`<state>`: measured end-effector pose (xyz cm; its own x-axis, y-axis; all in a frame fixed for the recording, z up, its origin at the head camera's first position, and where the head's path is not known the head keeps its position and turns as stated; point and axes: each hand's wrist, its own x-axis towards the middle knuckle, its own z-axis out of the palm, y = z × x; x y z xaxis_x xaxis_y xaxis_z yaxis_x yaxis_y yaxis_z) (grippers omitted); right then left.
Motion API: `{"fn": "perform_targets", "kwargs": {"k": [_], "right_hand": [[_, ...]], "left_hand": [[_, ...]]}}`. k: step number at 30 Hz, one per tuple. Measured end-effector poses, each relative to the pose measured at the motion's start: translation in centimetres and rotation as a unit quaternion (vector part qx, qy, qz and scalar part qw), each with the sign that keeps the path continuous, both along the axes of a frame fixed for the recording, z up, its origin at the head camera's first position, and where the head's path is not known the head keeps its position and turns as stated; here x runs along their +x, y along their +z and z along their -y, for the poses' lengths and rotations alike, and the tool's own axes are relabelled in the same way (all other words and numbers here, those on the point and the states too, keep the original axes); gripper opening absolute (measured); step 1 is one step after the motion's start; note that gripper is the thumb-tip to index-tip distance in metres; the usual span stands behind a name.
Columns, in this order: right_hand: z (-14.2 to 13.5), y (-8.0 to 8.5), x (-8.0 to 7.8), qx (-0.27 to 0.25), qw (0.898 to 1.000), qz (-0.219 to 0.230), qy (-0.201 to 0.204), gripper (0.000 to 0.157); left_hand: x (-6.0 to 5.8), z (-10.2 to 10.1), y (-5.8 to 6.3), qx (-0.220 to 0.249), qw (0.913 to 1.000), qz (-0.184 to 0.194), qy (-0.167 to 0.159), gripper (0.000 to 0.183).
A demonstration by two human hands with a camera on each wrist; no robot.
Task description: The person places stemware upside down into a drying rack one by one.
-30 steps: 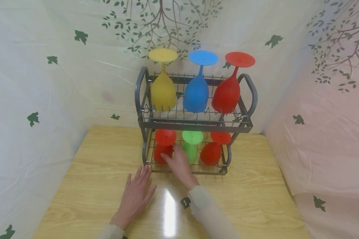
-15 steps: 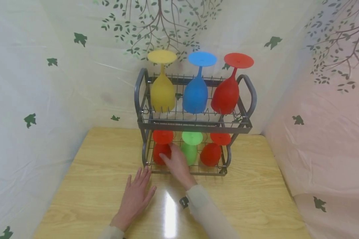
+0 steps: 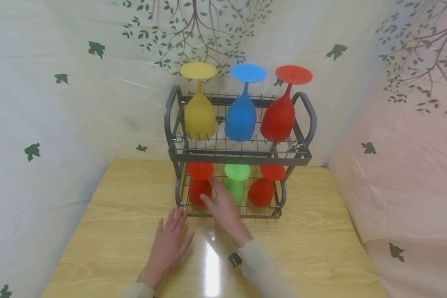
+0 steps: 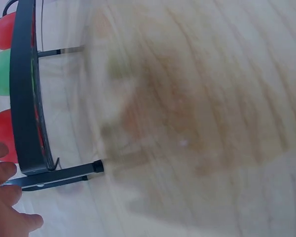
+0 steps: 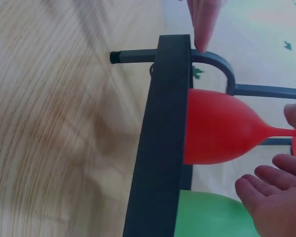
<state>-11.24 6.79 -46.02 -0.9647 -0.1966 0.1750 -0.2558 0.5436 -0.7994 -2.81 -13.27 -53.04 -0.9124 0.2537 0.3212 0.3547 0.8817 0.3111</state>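
Observation:
An upside-down red wine glass (image 3: 200,192) stands at the left end of the lower tier of a dark metal rack (image 3: 240,158). Beside its stem and bowl is my right hand (image 3: 226,211), thumb and fingers spread; the right wrist view shows a gap between the fingertips (image 5: 244,185) and the glass. A green wine glass (image 3: 237,171), partly behind my right hand, stands in the middle, and another red wine glass (image 3: 260,192) is at the right. My left hand (image 3: 167,246) reaches over the table with straight fingers, their tips at the rack's front left corner.
On the upper tier, yellow (image 3: 200,118), blue (image 3: 240,118) and red (image 3: 278,118) wine glasses stand upside down in a row. The rack is on a wooden table (image 3: 313,231), backed by a patterned cloth (image 3: 141,103).
My right thumb and fingers have loosened from the left red wine glass and drawn slightly away. That glass's foot has shifted a little left. My left hand has stayed put.

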Motion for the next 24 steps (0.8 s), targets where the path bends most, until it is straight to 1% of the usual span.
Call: {"fn": "perform_targets", "kwargs": {"k": [3, 6, 10, 13, 17, 21, 24], "right_hand": [[-0.7, 0.2, 1.0, -0.007, 1.000, -0.007, 0.002, 0.067], [-1.5, 0.4, 2.0, -0.014, 1.000, -0.008, -0.001, 0.066], [-2.5, 0.9, 3.1, -0.014, 1.000, -0.024, -0.002, 0.062], [-3.3, 1.5, 3.9, -0.017, 0.999, -0.036, 0.002, 0.060], [-4.8, 2.3, 4.8, -0.015, 0.999, -0.047, 0.003, 0.060], [-6.4, 2.8, 5.5, -0.006, 0.997, -0.073, -0.002, 0.060], [-7.6, 3.0, 5.9, 0.000, 0.994, -0.106, -0.006, 0.061]], "left_hand": [[-0.2, 0.0, 0.4, 0.007, 0.9998, -0.021, -0.005, 0.065], [-0.6, 0.2, 0.8, 0.028, 0.9975, -0.063, -0.012, 0.063], [-1.2, 0.3, 1.6, 0.067, 0.9885, -0.133, -0.028, 0.061], [-1.5, 0.4, 2.3, 0.085, 0.9809, -0.171, -0.037, 0.060], [-2.0, 0.7, 3.4, 0.090, 0.9756, -0.197, -0.034, 0.063], [-2.3, 1.3, 4.4, 0.096, 0.9738, -0.204, -0.024, 0.063], [-2.5, 1.8, 4.9, 0.093, 0.9745, -0.203, -0.018, 0.065]]}}
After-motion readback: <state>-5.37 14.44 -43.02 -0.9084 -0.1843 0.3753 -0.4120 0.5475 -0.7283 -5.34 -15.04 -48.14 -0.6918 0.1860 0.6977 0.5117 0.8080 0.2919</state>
